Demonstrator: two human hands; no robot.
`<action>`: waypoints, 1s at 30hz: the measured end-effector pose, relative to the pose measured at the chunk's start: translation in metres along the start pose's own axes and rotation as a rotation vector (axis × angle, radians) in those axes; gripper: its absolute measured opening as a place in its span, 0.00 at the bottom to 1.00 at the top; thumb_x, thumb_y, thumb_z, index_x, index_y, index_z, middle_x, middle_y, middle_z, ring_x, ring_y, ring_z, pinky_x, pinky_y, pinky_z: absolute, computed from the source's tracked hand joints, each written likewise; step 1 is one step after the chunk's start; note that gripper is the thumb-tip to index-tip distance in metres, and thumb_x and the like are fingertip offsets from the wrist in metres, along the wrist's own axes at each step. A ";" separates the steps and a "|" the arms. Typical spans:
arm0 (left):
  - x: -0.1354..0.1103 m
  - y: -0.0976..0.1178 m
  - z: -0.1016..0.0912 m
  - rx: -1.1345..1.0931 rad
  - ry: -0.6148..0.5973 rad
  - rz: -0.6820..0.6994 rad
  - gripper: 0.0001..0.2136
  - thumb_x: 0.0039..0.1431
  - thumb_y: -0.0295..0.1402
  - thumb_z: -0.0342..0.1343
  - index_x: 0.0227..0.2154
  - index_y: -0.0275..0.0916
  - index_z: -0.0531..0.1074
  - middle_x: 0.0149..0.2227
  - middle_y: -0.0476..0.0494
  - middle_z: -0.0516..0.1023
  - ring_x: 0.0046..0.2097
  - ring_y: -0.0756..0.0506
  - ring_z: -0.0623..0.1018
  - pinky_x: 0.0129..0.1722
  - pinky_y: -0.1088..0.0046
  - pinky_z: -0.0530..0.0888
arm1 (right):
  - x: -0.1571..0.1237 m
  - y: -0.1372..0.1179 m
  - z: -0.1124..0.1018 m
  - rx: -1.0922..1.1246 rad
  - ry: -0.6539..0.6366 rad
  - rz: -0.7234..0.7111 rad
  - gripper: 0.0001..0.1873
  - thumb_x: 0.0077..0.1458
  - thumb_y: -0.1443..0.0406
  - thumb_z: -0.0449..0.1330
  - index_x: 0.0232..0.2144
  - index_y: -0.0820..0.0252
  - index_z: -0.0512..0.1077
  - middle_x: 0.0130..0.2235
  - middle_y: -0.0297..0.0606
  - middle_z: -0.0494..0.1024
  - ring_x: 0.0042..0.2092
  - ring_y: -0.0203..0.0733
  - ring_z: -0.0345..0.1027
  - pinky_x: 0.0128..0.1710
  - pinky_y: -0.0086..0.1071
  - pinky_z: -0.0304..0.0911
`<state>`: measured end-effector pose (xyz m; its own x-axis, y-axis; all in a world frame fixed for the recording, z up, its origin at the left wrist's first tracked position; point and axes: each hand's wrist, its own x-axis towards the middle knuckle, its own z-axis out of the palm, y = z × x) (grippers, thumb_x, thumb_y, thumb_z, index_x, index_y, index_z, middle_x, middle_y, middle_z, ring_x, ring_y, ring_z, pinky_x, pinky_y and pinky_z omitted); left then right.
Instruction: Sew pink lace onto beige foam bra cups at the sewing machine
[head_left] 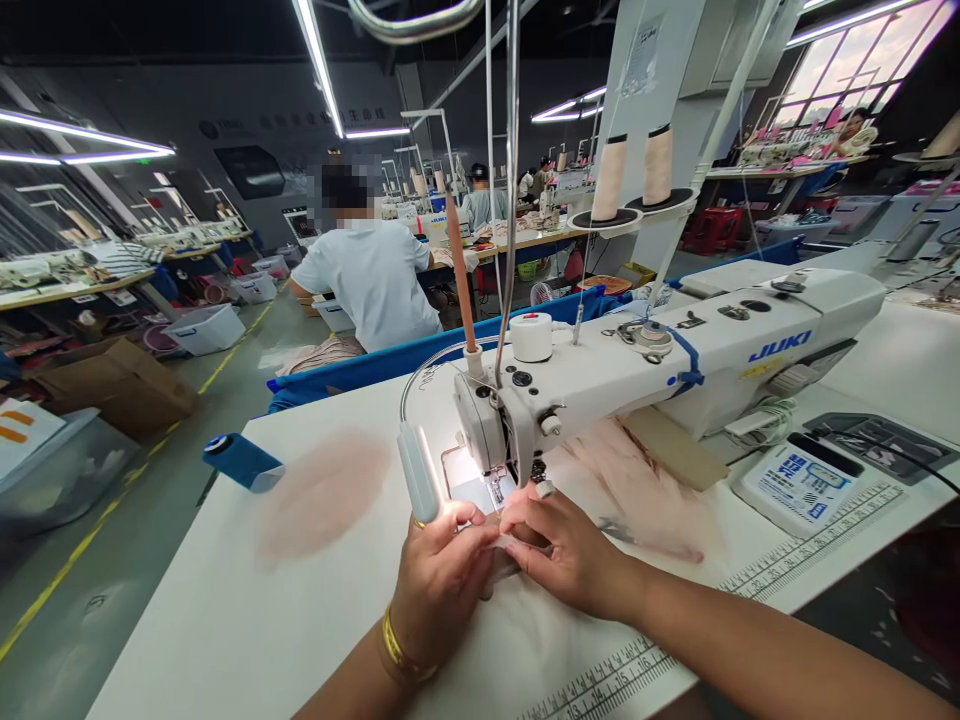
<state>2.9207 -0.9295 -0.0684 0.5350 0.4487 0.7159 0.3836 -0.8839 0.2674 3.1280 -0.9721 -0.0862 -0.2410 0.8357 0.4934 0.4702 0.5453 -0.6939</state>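
Both my hands meet just in front of the needle of a white sewing machine (600, 375). Between my fingers is a small piece of thin, pale fabric (510, 562), mostly covered by them. My left hand (442, 570), with a gold bangle at the wrist, pinches it from the left. From the right, my right hand (570, 545) grips the same piece with thumb and forefinger. The presser foot (498, 487) sits right behind my fingertips, lit by a small lamp (420, 472). More sheer pink fabric (637, 490) lies under the machine arm.
A blue thread cone (238, 460) lies at the table's left edge. Right of the machine is a white box with blue print (799, 485). Ruler markings (600, 690) run along the front edge. A person in a white shirt (367, 275) sits ahead, beyond a blue cloth trough (435, 345).
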 end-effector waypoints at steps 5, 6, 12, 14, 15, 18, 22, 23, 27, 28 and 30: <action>0.000 0.000 0.001 -0.003 0.009 -0.032 0.09 0.65 0.23 0.53 0.41 0.42 0.75 0.38 0.45 0.76 0.36 0.47 0.77 0.35 0.68 0.74 | 0.000 0.003 0.000 -0.003 0.000 0.044 0.02 0.65 0.65 0.58 0.38 0.55 0.70 0.42 0.39 0.75 0.46 0.46 0.67 0.45 0.39 0.64; 0.001 0.000 0.001 0.001 0.010 -0.035 0.09 0.65 0.23 0.53 0.40 0.42 0.75 0.37 0.46 0.76 0.36 0.47 0.77 0.35 0.69 0.74 | 0.001 0.004 0.001 -0.005 0.003 0.045 0.02 0.66 0.64 0.58 0.37 0.55 0.70 0.42 0.39 0.75 0.45 0.46 0.67 0.45 0.39 0.64; 0.009 0.025 -0.011 -0.035 -0.041 -0.141 0.08 0.60 0.23 0.54 0.33 0.43 0.75 0.39 0.45 0.78 0.40 0.45 0.79 0.38 0.68 0.75 | -0.005 -0.021 -0.023 0.051 -0.064 0.004 0.09 0.70 0.60 0.55 0.37 0.55 0.70 0.37 0.36 0.78 0.40 0.43 0.69 0.45 0.39 0.64; 0.012 0.044 -0.021 -0.194 -0.086 -0.246 0.05 0.59 0.26 0.57 0.30 0.44 0.74 0.39 0.45 0.78 0.41 0.44 0.79 0.39 0.68 0.77 | -0.009 -0.045 -0.043 0.130 -0.164 0.086 0.10 0.69 0.58 0.56 0.36 0.55 0.70 0.37 0.36 0.78 0.40 0.42 0.71 0.44 0.37 0.65; 0.013 0.053 -0.025 -0.318 -0.133 -0.300 0.05 0.59 0.27 0.59 0.30 0.44 0.73 0.39 0.46 0.78 0.41 0.44 0.79 0.40 0.68 0.78 | -0.011 -0.056 -0.054 0.202 -0.229 0.176 0.09 0.68 0.57 0.58 0.36 0.55 0.71 0.37 0.35 0.78 0.39 0.42 0.72 0.42 0.35 0.66; 0.015 0.065 -0.030 -0.638 -0.351 -0.451 0.04 0.61 0.30 0.59 0.30 0.44 0.72 0.37 0.48 0.79 0.38 0.47 0.80 0.39 0.71 0.79 | -0.006 -0.073 -0.071 0.471 -0.446 0.449 0.08 0.64 0.59 0.61 0.35 0.56 0.71 0.32 0.33 0.77 0.34 0.39 0.72 0.35 0.31 0.65; 0.009 0.039 -0.007 -0.378 -0.395 -0.600 0.08 0.59 0.29 0.58 0.24 0.42 0.71 0.30 0.48 0.77 0.34 0.45 0.76 0.35 0.69 0.75 | 0.020 -0.046 -0.052 0.162 -0.436 0.530 0.05 0.57 0.69 0.61 0.28 0.58 0.70 0.29 0.31 0.73 0.31 0.37 0.65 0.28 0.28 0.55; 0.006 0.030 0.001 -0.246 -0.371 -0.586 0.08 0.57 0.28 0.59 0.23 0.41 0.70 0.29 0.48 0.76 0.34 0.44 0.76 0.35 0.67 0.74 | 0.027 -0.036 -0.044 0.046 -0.426 0.536 0.07 0.55 0.71 0.61 0.26 0.58 0.69 0.28 0.31 0.73 0.31 0.37 0.64 0.28 0.28 0.53; -0.003 0.005 0.018 0.071 -0.304 -0.412 0.03 0.55 0.28 0.63 0.30 0.40 0.74 0.35 0.44 0.77 0.37 0.40 0.75 0.35 0.63 0.71 | 0.045 -0.013 -0.019 -0.275 -0.406 0.514 0.11 0.55 0.73 0.58 0.23 0.58 0.64 0.25 0.30 0.70 0.28 0.36 0.59 0.27 0.30 0.47; -0.004 0.003 0.017 0.096 -0.284 -0.340 0.03 0.58 0.28 0.63 0.32 0.40 0.74 0.37 0.44 0.78 0.37 0.41 0.75 0.36 0.63 0.70 | 0.047 -0.011 -0.016 -0.313 -0.408 0.511 0.11 0.54 0.73 0.59 0.23 0.57 0.64 0.24 0.30 0.68 0.27 0.36 0.58 0.27 0.30 0.46; -0.004 0.003 0.015 0.107 -0.250 -0.178 0.04 0.64 0.27 0.58 0.33 0.41 0.75 0.39 0.45 0.79 0.38 0.42 0.75 0.39 0.63 0.70 | 0.049 -0.010 -0.013 -0.338 -0.409 0.522 0.12 0.54 0.72 0.60 0.23 0.57 0.63 0.23 0.29 0.67 0.26 0.36 0.57 0.26 0.30 0.46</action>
<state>2.9312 -0.9320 -0.0798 0.6155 0.6255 0.4795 0.5579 -0.7755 0.2954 3.1228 -0.9372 -0.0481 -0.1807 0.9740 -0.1368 0.8300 0.0764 -0.5526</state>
